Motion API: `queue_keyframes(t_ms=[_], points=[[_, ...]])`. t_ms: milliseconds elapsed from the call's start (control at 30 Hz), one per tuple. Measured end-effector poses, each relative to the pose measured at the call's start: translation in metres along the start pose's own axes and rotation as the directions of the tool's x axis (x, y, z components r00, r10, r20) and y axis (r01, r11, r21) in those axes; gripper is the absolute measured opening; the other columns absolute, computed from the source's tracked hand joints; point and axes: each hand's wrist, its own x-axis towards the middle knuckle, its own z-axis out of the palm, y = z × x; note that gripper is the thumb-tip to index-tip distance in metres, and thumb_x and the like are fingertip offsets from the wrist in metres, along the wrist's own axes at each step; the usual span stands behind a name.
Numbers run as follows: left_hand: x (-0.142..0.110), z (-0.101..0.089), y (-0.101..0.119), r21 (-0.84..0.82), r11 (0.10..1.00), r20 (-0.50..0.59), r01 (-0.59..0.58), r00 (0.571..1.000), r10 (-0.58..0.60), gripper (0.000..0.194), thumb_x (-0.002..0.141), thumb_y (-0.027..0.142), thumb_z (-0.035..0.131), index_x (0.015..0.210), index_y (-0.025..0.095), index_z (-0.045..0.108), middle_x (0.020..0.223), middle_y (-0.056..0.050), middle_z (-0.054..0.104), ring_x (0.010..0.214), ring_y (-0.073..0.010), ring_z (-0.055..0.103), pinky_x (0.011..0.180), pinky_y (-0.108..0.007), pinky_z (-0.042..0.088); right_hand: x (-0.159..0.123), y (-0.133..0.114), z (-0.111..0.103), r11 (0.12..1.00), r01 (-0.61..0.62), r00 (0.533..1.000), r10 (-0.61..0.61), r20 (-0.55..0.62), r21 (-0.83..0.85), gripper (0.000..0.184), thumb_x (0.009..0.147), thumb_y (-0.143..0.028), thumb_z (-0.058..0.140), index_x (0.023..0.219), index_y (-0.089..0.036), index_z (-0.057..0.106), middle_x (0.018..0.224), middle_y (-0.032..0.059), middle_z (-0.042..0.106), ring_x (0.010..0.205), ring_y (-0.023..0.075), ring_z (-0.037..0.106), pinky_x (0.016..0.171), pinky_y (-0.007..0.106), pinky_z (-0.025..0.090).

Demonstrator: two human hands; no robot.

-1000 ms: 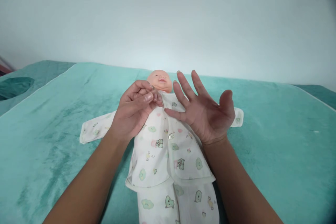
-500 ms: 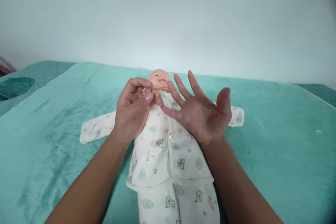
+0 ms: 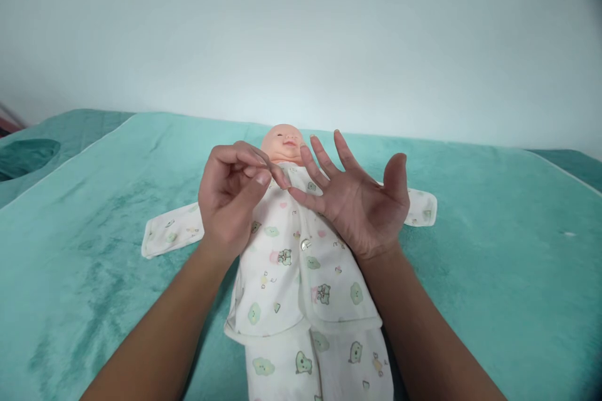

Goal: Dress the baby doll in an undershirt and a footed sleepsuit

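Observation:
A baby doll (image 3: 283, 141) lies on its back, dressed in a white top (image 3: 270, 276) and white trousers (image 3: 282, 366) printed with green bears and clouds. Above its chest, my left hand (image 3: 230, 191) is loosely bent, with nothing visible in it. One of its fingers reaches out to the tip of my right little finger and appears to touch it. My right hand (image 3: 360, 203) is open, palm towards me, fingers and thumb spread and empty. Parts of the doll's chest and both upper sleeves are hidden behind my hands. A round snap (image 3: 306, 244) shows on the top's front.
A turquoise plush blanket (image 3: 493, 250) spreads beneath the doll. The doll's sleeves (image 3: 172, 230) stretch out to both sides. Behind the blanket stands a pale wall (image 3: 301, 37). A darker green cloth (image 3: 28, 156) shows at the far left.
My left hand has shifted slightly left, with one finger now stretched further towards the right little finger. My right hand has moved slightly left, still spread. The doll lies as before.

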Motion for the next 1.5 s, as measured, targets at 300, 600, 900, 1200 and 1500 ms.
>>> queue_keyframes(t_ms=[300, 600, 900, 1200, 1500], points=[[-0.007, 0.0, -0.004, 0.158, 0.965, 0.061, -0.208, 0.978, 0.201, 0.015, 0.088, 0.012, 0.063, 0.099, 0.023, 0.061, 0.081, 0.0, 0.06, 0.077, -0.0175, 0.067, 0.071, -0.037, 0.054, 0.0, 0.001, -0.004, 1.0, 0.019, 0.999, -0.019, 0.029, -0.012, 0.055, 0.086, -0.072, 0.046, 0.129, -0.039, 0.053, 0.149, 0.0007, 0.047, 0.15, 0.0267, 0.021, 0.112, 0.073, 0.015], [-0.008, -0.001, -0.008, 0.17, 0.966, 0.063, -0.195, 0.98, 0.186, 0.016, 0.088, 0.012, 0.063, 0.1, 0.023, 0.06, 0.082, 0.0, 0.059, 0.078, -0.0175, 0.067, 0.075, -0.038, 0.054, -0.001, 0.003, -0.001, 0.992, 0.055, 0.998, -0.054, 0.011, -0.117, 0.054, 0.087, -0.072, 0.043, 0.131, -0.043, 0.052, 0.151, -0.0032, 0.045, 0.15, 0.0244, 0.019, 0.113, 0.07, 0.022], [-0.012, 0.004, -0.004, 0.182, 0.973, 0.036, -0.139, 0.99, 0.135, 0.016, 0.086, 0.012, 0.064, 0.096, 0.024, 0.06, 0.08, 0.0, 0.061, 0.081, -0.0193, 0.067, 0.08, -0.042, 0.055, -0.001, 0.005, 0.005, 0.972, 0.078, 0.995, -0.091, -0.047, -0.223, 0.047, 0.089, -0.067, 0.044, 0.128, -0.043, 0.053, 0.154, -0.0064, 0.04, 0.148, 0.0255, 0.025, 0.11, 0.068, 0.032], [-0.011, 0.003, -0.003, 0.136, 0.981, 0.079, -0.14, 0.988, 0.13, 0.016, 0.087, 0.012, 0.064, 0.097, 0.022, 0.061, 0.08, -0.001, 0.062, 0.083, -0.0199, 0.069, 0.086, -0.045, 0.054, -0.001, 0.005, 0.006, 0.963, 0.066, 0.995, -0.082, -0.053, -0.26, 0.045, 0.089, -0.067, 0.046, 0.128, -0.045, 0.053, 0.152, -0.0072, 0.043, 0.148, 0.0252, 0.027, 0.109, 0.066, 0.035], [-0.01, 0.002, -0.008, 0.208, 0.947, 0.053, -0.243, 0.97, 0.237, 0.017, 0.086, 0.008, 0.06, 0.097, 0.022, 0.063, 0.08, 0.0, 0.061, 0.078, -0.0182, 0.066, 0.088, -0.047, 0.054, 0.0, 0.004, 0.006, 0.985, 0.059, 0.994, -0.073, -0.082, -0.161, 0.046, 0.09, -0.066, 0.046, 0.13, -0.044, 0.052, 0.148, -0.0043, 0.048, 0.148, 0.0245, 0.026, 0.113, 0.069, 0.027]])
